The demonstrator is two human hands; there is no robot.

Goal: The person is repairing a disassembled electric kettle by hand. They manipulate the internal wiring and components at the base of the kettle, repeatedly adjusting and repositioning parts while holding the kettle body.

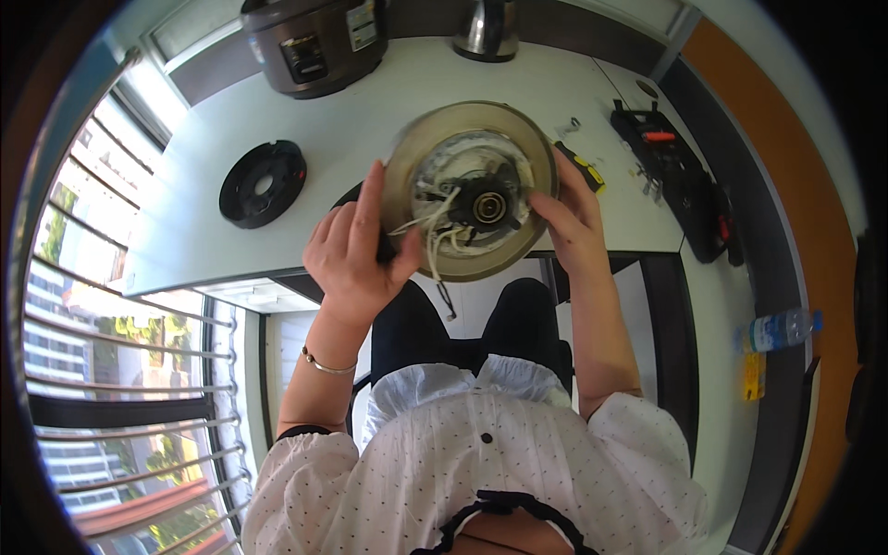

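Observation:
An electric kettle (402, 176) is held up over the table's front edge with its uncovered underside facing me. Pale loose wires (435, 231) and a round black connector with a metal ring (489, 207) show inside the metal rim. My left hand (356, 245) grips the left side, index finger stretched along the rim and thumb at the lower edge. Behind that hand, part of a black handle is visible. My right hand (575, 213) holds the right rim, thumb over the front and fingers behind. A round black base cover (264, 184) lies on the table to the left.
On the white table (388, 79), a dark electric cooker (314, 46) and a shiny metal vessel (486, 32) stand at the back. A yellow-black screwdriver (583, 168) and a black tool case (675, 176) lie right. A water bottle (782, 330) is farther right; a barred window (120, 351) is left.

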